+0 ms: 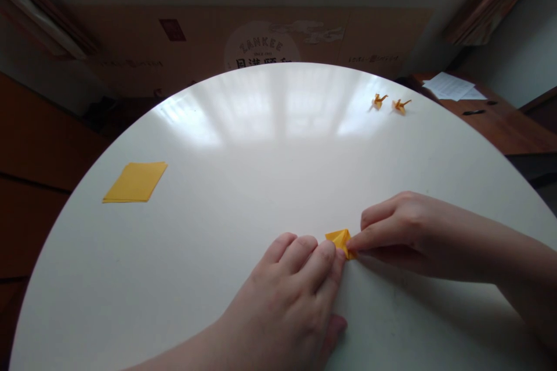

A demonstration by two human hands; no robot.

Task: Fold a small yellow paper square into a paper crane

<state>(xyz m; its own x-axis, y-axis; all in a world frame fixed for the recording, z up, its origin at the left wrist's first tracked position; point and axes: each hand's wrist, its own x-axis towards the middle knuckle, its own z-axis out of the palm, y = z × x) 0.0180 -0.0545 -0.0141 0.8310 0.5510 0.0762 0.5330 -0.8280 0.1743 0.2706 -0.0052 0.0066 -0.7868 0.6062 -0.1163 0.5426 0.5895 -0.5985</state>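
A small piece of folded yellow origami paper (338,237) lies on the white table, its flaps creased into pointed shapes. My left hand (300,284) rests over its near left side, fingers bent together and fingertips holding it against the tabletop. The left thumb shows lower down, away from the paper. From the right, my right hand (400,235) pinches the paper's right edge, index finger on top and the other fingers curled. Fingertips hide part of the paper's lower edge.
A stack of square yellow sheets (136,182) lies at the left of the round white table (243,185). Two folded paper cranes, one crane (378,101) beside another crane (400,106), stand near the far right edge. Beyond is a wooden desk (517,127) with white papers (452,87).
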